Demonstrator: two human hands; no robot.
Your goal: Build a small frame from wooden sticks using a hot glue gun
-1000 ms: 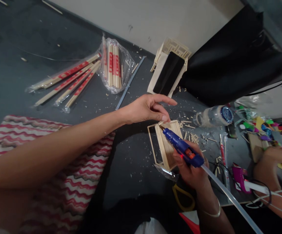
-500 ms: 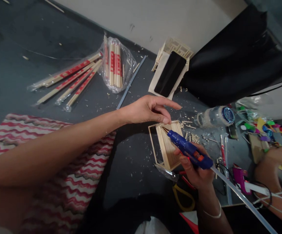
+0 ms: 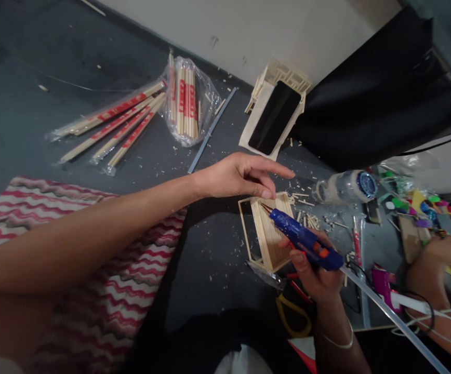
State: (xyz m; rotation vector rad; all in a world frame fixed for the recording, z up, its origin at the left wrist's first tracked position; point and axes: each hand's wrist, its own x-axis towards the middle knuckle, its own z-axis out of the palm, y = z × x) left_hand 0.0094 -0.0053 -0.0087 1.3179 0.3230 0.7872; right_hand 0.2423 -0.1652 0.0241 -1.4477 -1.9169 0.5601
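My right hand [image 3: 321,270] is wrapped round a blue hot glue gun [image 3: 305,239]; a long translucent glue stick [image 3: 393,314] sticks out of its rear. The metal nozzle points up-left over a small model of pale wooden sticks [image 3: 270,234], which has a slatted panel and an open frame at its left side. My left hand [image 3: 244,176] is at the model's far edge, index finger stretched out, thumb and a curled finger brought together. Whether they grip the model's edge or a tiny piece is too small to tell.
Packs of chopsticks [image 3: 112,124], a bagged bundle [image 3: 186,101], and a blue-grey strip [image 3: 212,130] lie at the back left. A phone [image 3: 274,118] leans on another stick model [image 3: 283,72]. A jar [image 3: 346,186], yellow-handled scissors [image 3: 293,317] and a purple glue gun [image 3: 383,285] are right, near another person's arm [image 3: 430,275].
The camera view has shifted slightly. Both hands, the glue gun and the stick model keep nearly the same positions relative to each other.
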